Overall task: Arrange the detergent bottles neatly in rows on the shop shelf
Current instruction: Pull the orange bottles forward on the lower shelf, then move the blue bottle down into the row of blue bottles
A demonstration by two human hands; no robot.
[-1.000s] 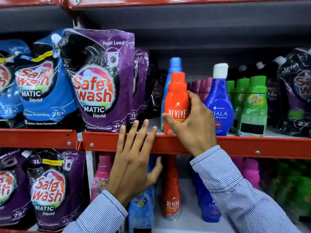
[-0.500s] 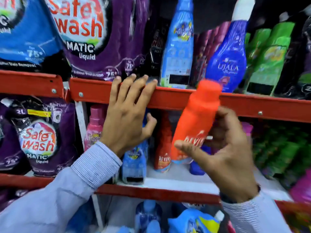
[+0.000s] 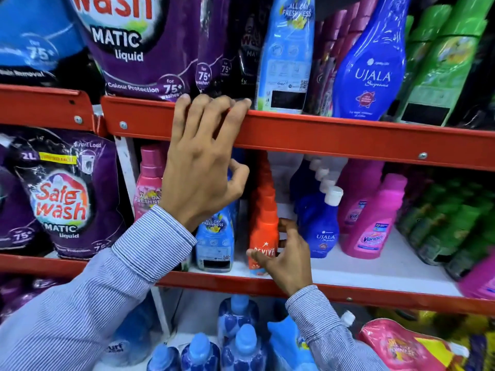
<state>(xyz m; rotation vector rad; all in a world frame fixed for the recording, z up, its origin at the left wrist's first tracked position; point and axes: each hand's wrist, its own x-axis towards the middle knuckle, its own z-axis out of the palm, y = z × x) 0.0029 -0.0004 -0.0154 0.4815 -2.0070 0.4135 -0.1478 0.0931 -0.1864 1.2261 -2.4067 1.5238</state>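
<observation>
An orange Revive bottle (image 3: 263, 231) stands upright at the front of a row of orange bottles on the white middle shelf (image 3: 375, 269). My right hand (image 3: 286, 258) is wrapped around its lower half, thumb across the label and fingers behind it. A light-blue bottle (image 3: 214, 242) is on its left and a small blue Ujala bottle (image 3: 321, 231) on its right. My left hand (image 3: 203, 162) rests on the red rail of the upper shelf (image 3: 348, 135), fingertips hooked over its top edge, holding nothing.
Pink Vanish bottles (image 3: 372, 231) and green bottles (image 3: 442, 223) fill the middle shelf's right. Purple Safe Wash pouches (image 3: 64, 199) stand left. Above are a large Ujala bottle (image 3: 372, 70) and a tall light-blue bottle (image 3: 286, 54). Blue bottles (image 3: 238, 344) crowd the bottom shelf.
My right hand lifted the orange bottle off the upper shelf, carried it down tilted, and now has it upright on the middle shelf. My view dropped; the left hand stayed on the rail.
</observation>
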